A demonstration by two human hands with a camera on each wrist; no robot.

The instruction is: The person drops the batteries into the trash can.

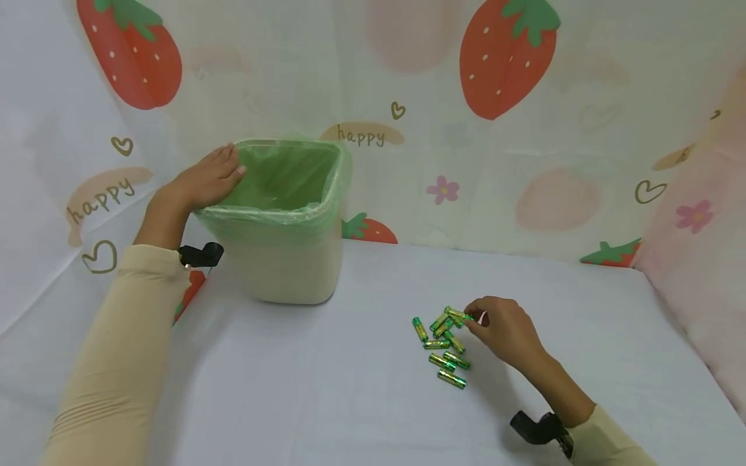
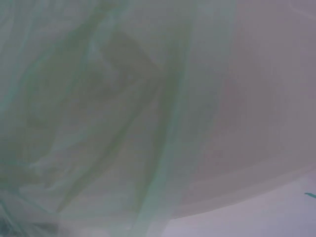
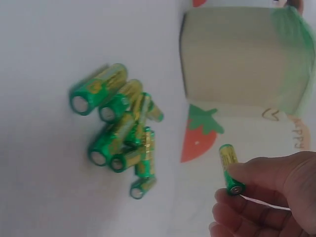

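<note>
A cream trash bin (image 1: 285,265) stands at the back left, lined with a thin green plastic bag (image 1: 291,171). My left hand (image 1: 204,178) grips its left rim over the bag, back of the hand up. At the right, several green and gold batteries (image 1: 451,378) lie in a loose pile on the white cloth. My right hand (image 1: 507,327) is at the pile's far right edge. Between thumb and fingers it pinches one battery (image 3: 228,160), held apart from the others in the right wrist view. The left wrist view shows only the bag and bin wall, blurred.
A white cloth (image 1: 361,388) covers the table. Behind it hangs a backdrop (image 1: 489,188) printed with strawberries, hearts and flowers, and a pink-tinted side panel (image 1: 699,272) rises at the right. The bin stands close to the backdrop.
</note>
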